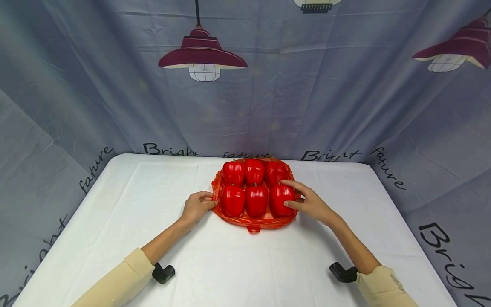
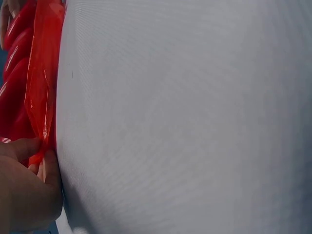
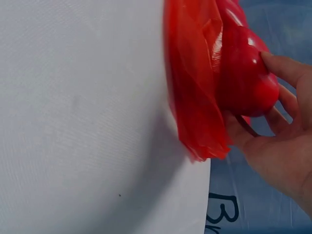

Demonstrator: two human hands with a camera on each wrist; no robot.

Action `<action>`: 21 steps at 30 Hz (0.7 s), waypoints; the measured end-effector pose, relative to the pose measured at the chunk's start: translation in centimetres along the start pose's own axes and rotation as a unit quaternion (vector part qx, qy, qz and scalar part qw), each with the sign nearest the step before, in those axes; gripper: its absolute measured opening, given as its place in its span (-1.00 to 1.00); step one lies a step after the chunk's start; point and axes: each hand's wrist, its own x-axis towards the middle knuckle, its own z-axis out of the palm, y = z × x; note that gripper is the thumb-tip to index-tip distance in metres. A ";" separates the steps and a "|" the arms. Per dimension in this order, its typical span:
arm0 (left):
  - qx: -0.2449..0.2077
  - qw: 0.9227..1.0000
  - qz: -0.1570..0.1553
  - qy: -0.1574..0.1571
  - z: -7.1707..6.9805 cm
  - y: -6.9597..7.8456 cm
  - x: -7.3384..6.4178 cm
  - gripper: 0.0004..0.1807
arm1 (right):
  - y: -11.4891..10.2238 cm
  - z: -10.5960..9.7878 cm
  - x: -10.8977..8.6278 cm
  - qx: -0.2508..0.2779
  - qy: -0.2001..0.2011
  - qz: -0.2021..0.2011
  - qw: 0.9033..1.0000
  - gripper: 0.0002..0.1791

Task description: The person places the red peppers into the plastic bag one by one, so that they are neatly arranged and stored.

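Red bell peppers stand in two rows of three on an opened, rolled-down red plastic bag at the table's far middle. My left hand is at the bag's left edge. In the left wrist view, thumb and fingers pinch the bag's gathered rim. On the opposite side my right hand grips the near-right bell pepper, thumb and fingers around its outer side. The right wrist view shows that bell pepper between the fingers, with the bag's crumpled side beside it.
A white-covered table extends around the bag. Behind and at both sides hangs a grey-blue printed curtain with lamps and lettering. Black wrist devices sit by both sleeves. A red bag tab sticks out toward the front.
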 end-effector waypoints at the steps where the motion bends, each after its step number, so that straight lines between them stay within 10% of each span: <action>1: 0.000 1.000 0.001 0.000 0.0 0.0 0.0 -0.74 | 0.1 0.1 0.0 -0.002 0.000 -0.001 1.000 -0.30; 21: 0.002 1.000 0.007 -0.011 0.0 0.3 -0.1 -0.73 | 0.5 0.7 0.1 -0.045 0.009 0.003 0.999 -0.24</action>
